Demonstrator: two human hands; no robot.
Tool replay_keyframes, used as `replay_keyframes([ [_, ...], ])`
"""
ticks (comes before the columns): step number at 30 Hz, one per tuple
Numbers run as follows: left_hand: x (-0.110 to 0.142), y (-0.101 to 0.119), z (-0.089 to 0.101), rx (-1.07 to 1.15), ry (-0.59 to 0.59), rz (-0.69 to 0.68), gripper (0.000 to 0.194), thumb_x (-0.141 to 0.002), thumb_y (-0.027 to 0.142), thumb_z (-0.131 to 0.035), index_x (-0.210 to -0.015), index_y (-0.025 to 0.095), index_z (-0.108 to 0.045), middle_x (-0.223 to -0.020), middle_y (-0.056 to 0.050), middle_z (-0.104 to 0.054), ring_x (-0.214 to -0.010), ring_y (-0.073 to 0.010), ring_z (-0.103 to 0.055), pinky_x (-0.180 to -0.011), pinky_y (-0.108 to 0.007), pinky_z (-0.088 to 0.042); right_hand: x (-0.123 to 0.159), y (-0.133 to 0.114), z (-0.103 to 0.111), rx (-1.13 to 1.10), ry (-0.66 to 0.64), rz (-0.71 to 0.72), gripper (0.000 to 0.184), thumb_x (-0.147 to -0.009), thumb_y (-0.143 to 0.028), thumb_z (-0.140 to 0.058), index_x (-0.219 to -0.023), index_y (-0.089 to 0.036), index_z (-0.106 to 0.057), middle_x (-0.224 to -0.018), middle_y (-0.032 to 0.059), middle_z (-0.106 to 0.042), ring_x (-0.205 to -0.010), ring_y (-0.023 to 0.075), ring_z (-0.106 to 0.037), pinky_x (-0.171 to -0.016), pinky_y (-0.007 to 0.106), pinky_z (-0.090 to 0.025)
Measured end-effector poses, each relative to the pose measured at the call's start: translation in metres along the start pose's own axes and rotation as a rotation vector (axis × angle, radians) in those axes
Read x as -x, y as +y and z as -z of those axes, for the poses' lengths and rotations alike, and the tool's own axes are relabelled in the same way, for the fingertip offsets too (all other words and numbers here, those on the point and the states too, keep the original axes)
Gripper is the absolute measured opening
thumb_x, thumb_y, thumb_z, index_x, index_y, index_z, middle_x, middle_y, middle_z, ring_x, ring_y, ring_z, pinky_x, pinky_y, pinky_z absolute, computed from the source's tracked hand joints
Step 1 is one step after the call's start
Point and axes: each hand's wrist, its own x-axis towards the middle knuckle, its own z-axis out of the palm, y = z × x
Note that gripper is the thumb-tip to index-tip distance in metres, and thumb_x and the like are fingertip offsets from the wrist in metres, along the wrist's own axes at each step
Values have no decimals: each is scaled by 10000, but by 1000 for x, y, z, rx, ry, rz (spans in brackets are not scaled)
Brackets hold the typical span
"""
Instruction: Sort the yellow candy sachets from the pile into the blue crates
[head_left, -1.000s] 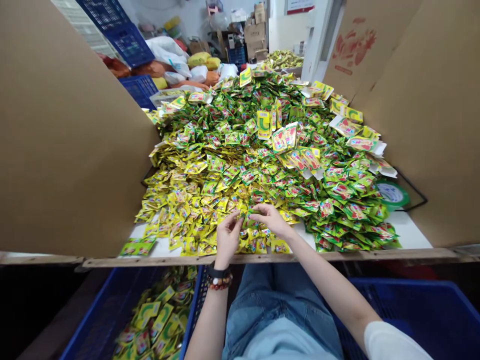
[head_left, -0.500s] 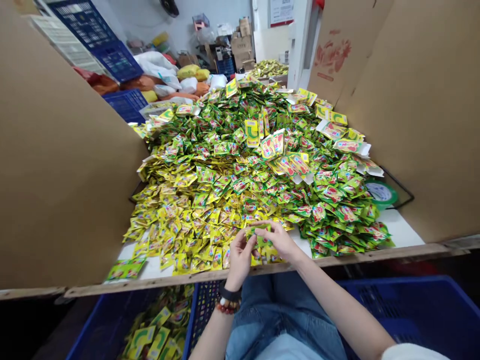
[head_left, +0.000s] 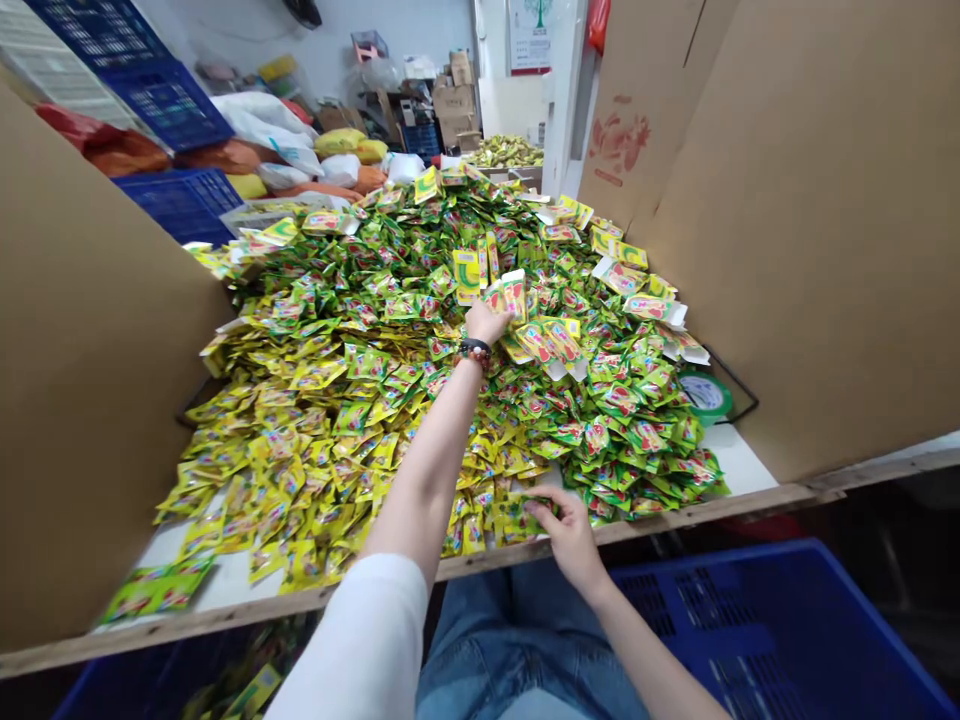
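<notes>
A big heap of small green and yellow sachets (head_left: 390, 340) covers the white table (head_left: 739, 455). My left hand (head_left: 486, 320) reaches far out over the heap and closes on a flat green-and-yellow carton (head_left: 508, 295) standing among several like it. My right hand (head_left: 566, 525) stays near the table's front edge, fingers pinched on a small stack of sachets (head_left: 525, 505). A dark band and a bead bracelet (head_left: 474, 352) sit on my left wrist.
Tall cardboard walls stand at the left (head_left: 90, 400) and right (head_left: 810, 230) of the table. A green tape roll (head_left: 705, 395) lies by the right wall. Blue crates sit below the front edge at right (head_left: 750, 630) and left (head_left: 150, 685). Bags, boxes and crates fill the back.
My left hand let go of the sachets near the front edge and stretched forward to the cartons in mid-heap. My right hand kept the sachets and dropped slightly toward the edge. The camera tilted.
</notes>
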Motion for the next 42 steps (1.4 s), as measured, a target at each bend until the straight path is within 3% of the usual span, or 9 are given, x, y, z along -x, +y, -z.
replay_keyframes([
  [3,21,-24,16,-44,40,-39,671,-671,211,-755,-1273,101,-480,-1227,-184,-558,-1152,-299,-565,-984,-368,-433,-12,-15,16,4,75,34,181,-813,-387,-659,-879,-230,-722,-796,32,-691,-661,176,-620,-537,284,-555],
  [7,88,-75,44,-217,12,-180,671,-654,155,-682,-1293,162,-476,-1167,-136,-516,-1103,-297,-565,-963,-393,-456,-42,-52,22,112,142,236,164,-829,-367,-650,-886,-228,-716,-879,48,-713,-813,207,-654,-745,338,-551],
  [14,190,-131,50,-197,-93,-273,617,-678,223,-690,-1260,171,-492,-1087,-104,-613,-1027,-279,-600,-880,-387,-483,-101,-86,-34,269,-50,565,148,-867,-284,-584,-877,-230,-722,-895,54,-691,-892,208,-639,-817,328,-507],
  [17,202,-141,50,-24,-69,-210,496,-714,267,-697,-1182,201,-547,-925,-45,-673,-839,-221,-642,-771,-327,-496,-115,-73,-41,413,-137,513,156,-839,-231,-573,-834,-216,-728,-871,62,-695,-849,212,-646,-797,339,-509],
  [21,204,-150,53,1,17,-141,333,-778,339,-667,-1075,203,-603,-936,-51,-695,-813,-214,-654,-743,-316,-481,-116,-57,-26,463,-38,449,161,-811,-241,-577,-824,-204,-733,-872,74,-696,-857,229,-645,-807,376,-516],
  [27,205,-149,61,-138,78,-171,612,-739,416,-735,-1277,221,-519,-1061,-72,-693,-925,-253,-668,-786,-337,-492,-103,-62,-19,156,-34,298,223,-791,-388,-640,-908,-212,-710,-953,51,-664,-796,192,-621,-549,272,-529],
  [32,219,-139,72,-227,71,-330,674,-655,232,-747,-1285,232,-509,-1202,-74,-656,-1086,-271,-635,-885,-341,-497,-98,-73,-38,92,-140,419,122,-826,-309,-638,-878,-220,-704,-877,30,-673,-840,184,-621,-746,309,-532],
  [36,238,-136,73,-205,106,-374,676,-654,224,-710,-1297,236,-502,-1154,-64,-675,-1011,-254,-661,-859,-336,-517,-87,-87,-45,335,-391,527,137,-873,-205,-583,-873,-217,-719,-897,36,-630,-884,176,-603,-818,306,-489],
  [42,274,-147,47,-105,203,-371,658,-625,188,-694,-1261,196,-524,-1092,-76,-688,-949,-251,-674,-833,-359,-547,-65,-115,-43,1003,-554,371,195,-891,-139,-568,-961,-206,-737,-912,46,-572,-800,146,-576,-747,253,-439],
])
